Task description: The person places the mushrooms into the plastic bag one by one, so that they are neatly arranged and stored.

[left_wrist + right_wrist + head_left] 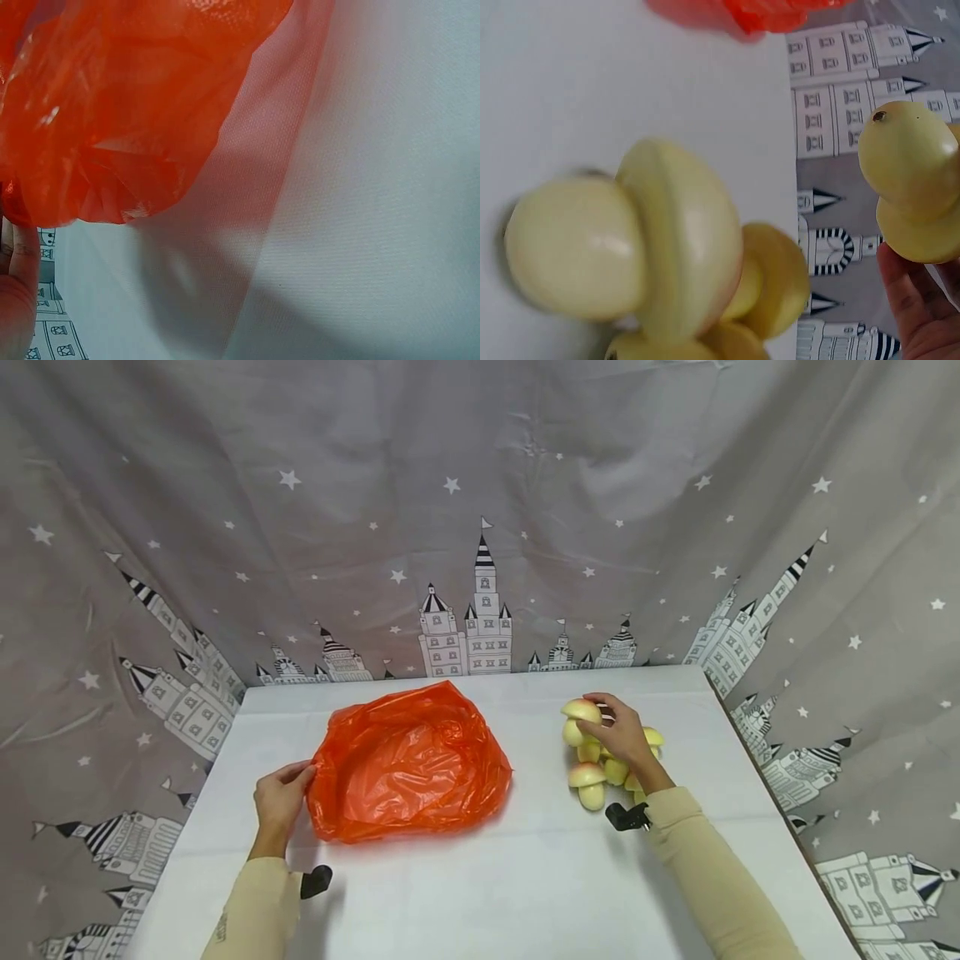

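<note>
An orange-red plastic bag lies with its mouth spread wide on the white table. My left hand pinches the bag's left rim; in the left wrist view the fingers show only at the edge, under the plastic. On the right, my right hand holds a toy mushroom with a yellowish cap tinged red, raised above several others. In the right wrist view this held mushroom sits at the fingertips, while another mushroom lies close to the camera.
Several similar mushrooms are heaped under and around the right hand. The white table extends in front of the bag. Behind it hangs a grey curtain printed with castles and stars.
</note>
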A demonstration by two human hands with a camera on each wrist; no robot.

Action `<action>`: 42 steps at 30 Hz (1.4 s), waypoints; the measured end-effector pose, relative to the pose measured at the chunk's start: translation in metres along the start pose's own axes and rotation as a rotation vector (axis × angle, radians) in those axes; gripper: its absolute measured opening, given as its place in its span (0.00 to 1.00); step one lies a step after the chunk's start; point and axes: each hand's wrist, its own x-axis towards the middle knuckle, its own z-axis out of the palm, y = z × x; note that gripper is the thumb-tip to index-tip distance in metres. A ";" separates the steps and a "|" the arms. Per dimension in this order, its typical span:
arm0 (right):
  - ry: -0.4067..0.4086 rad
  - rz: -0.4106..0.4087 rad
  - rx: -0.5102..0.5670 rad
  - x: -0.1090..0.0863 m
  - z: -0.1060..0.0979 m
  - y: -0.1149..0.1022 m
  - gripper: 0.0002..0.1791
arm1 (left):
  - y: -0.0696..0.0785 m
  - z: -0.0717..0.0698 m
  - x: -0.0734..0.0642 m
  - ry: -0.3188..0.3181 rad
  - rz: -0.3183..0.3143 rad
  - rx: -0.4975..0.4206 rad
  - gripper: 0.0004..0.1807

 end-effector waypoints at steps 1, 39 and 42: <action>-0.002 -0.005 -0.001 0.001 0.003 -0.001 0.28 | 0.000 0.000 0.000 -0.001 -0.010 0.004 0.29; -0.123 -0.080 0.116 0.047 0.110 -0.046 0.25 | 0.006 -0.005 -0.003 0.030 0.028 0.008 0.24; -0.126 -0.076 0.112 0.048 0.120 -0.050 0.25 | -0.005 -0.005 0.011 0.015 0.026 0.009 0.24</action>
